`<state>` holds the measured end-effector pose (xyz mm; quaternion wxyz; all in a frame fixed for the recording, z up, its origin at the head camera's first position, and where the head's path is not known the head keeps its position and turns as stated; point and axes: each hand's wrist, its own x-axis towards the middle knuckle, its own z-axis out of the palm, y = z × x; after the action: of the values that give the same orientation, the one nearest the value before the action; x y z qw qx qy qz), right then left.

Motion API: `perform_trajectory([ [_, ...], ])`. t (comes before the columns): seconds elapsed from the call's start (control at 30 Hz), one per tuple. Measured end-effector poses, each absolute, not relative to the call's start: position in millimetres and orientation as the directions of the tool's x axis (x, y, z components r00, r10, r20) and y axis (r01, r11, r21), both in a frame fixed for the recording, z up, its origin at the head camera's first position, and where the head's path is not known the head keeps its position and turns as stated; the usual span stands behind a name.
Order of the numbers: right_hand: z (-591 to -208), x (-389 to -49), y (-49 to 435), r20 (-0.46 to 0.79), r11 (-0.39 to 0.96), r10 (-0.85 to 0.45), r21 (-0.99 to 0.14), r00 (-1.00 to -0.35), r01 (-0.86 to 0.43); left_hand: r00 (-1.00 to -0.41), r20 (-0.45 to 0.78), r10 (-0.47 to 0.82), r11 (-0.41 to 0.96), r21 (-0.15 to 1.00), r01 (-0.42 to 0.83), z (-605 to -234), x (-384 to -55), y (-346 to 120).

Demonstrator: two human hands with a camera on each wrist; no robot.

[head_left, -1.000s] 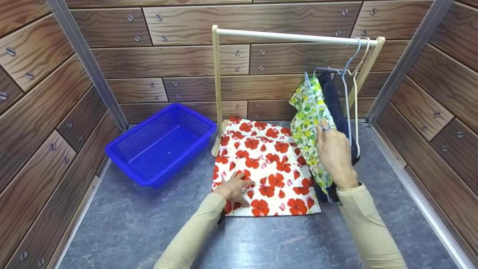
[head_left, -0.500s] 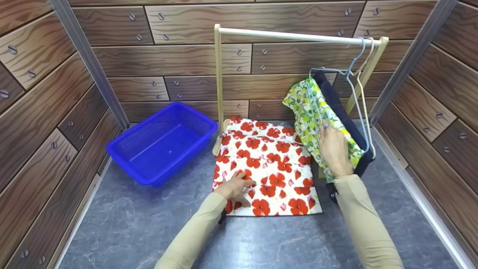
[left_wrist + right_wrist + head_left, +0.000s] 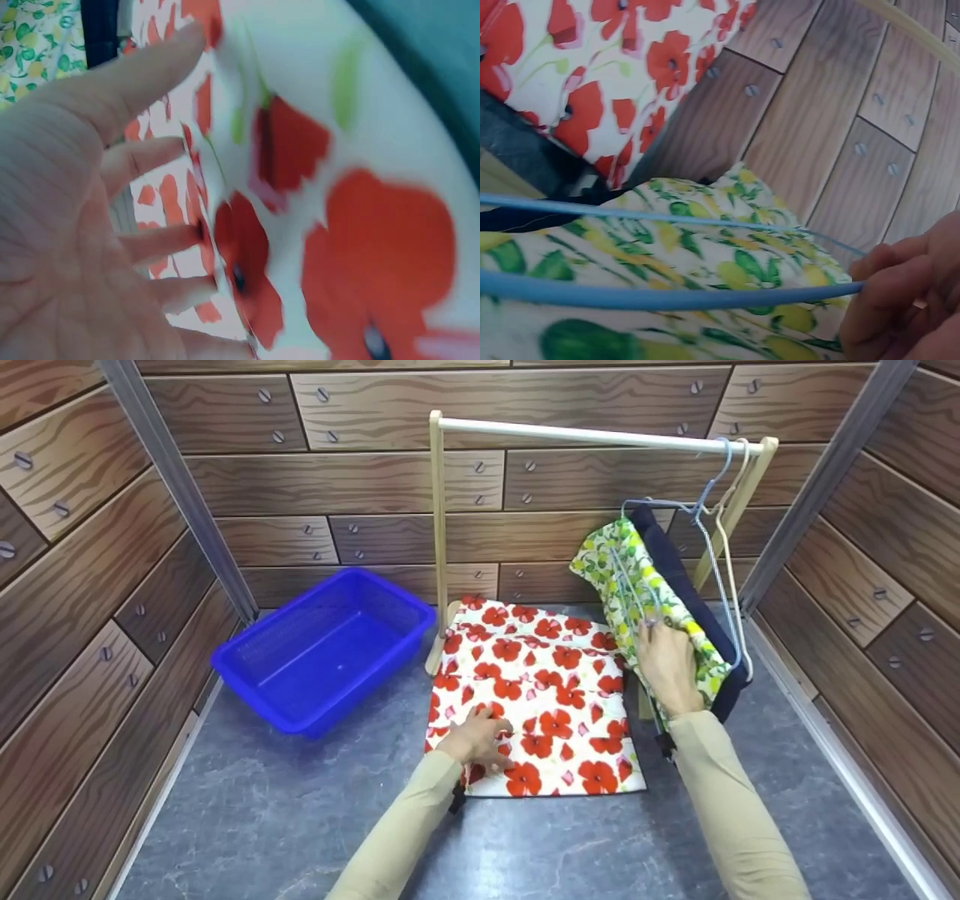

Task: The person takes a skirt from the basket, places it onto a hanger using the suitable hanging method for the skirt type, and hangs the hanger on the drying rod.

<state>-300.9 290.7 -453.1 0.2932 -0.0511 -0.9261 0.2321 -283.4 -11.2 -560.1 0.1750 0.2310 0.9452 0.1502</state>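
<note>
My left hand [image 3: 472, 739] rests with spread fingers on the white cloth with red flowers [image 3: 551, 690], near its lower left part. In the left wrist view the fingers [image 3: 161, 236] are nearly straight, touching that cloth. My right hand [image 3: 667, 664] grips a blue clothes hanger [image 3: 667, 296], whose bars run out from between the thumb and fingers. Behind this hanger hangs a lemon-print garment [image 3: 600, 556] on another blue hanger [image 3: 706, 495], which hooks over the rack's rail. A dark navy garment [image 3: 681, 577] hangs just behind it, with a pale hanger [image 3: 733, 577] beside.
The clothes rack [image 3: 600, 433] has a white rail and wooden posts. A blue plastic basket [image 3: 262, 705] stands on the grey floor [image 3: 247, 817] at the left. Wood-patterned walls [image 3: 300, 487] enclose the back and both sides.
My right hand has pushed the lower part of the hanging garments and hangers to the right, and the held hanger now sits lower. My left hand has shifted slightly right on the flowered cloth.
</note>
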Motion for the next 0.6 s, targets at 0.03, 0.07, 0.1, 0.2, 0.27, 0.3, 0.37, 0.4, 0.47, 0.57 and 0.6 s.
perform_trajectory([
  [0.03,-455,-301,292,0.509,0.881,0.243,-0.473,-0.826,-0.033,-0.837,-0.246,0.488,0.848,0.362,0.387,-560,-281,-8],
  [0.07,-457,-301,293,0.499,0.871,0.259,-0.491,-0.827,-0.024,-0.842,-0.220,0.493,0.843,0.362,0.399,-560,-278,-6],
  [0.1,-458,-300,294,0.488,0.862,0.274,-0.508,-0.829,-0.014,-0.842,-0.199,0.502,0.836,0.362,0.412,-560,-276,-3],
  [0.2,-459,-302,296,0.459,0.837,0.311,-0.547,-0.832,0.012,-0.815,-0.147,0.561,0.803,0.338,0.492,-561,-271,7],
  [0.27,-459,-302,296,0.441,0.827,0.317,-0.563,-0.840,0.017,-0.771,-0.128,0.624,0.757,0.343,0.556,-563,-268,12],
  [0.3,-460,-302,296,0.438,0.826,0.313,-0.564,-0.843,0.014,-0.744,-0.128,0.656,0.732,0.347,0.586,-564,-267,15],
  [0.37,-460,-303,295,0.435,0.824,0.300,-0.567,-0.849,0.000,-0.687,-0.121,0.716,0.676,0.363,0.641,-566,-263,20],
  [0.4,-461,-304,295,0.436,0.823,0.291,-0.568,-0.851,-0.009,-0.663,-0.124,0.738,0.654,0.373,0.658,-567,-261,23],
  [0.47,-462,-304,295,0.438,0.822,0.280,-0.569,-0.854,-0.023,-0.635,-0.132,0.761,0.632,0.371,0.680,-567,-257,29],
  [0.57,-465,-303,297,0.441,0.820,0.280,-0.572,-0.853,-0.026,-0.648,-0.164,0.744,0.660,0.327,0.676,-566,-249,38],
  [0.6,-465,-303,298,0.439,0.819,0.281,-0.574,-0.853,-0.026,-0.660,-0.174,0.731,0.677,0.302,0.671,-565,-246,42],
])
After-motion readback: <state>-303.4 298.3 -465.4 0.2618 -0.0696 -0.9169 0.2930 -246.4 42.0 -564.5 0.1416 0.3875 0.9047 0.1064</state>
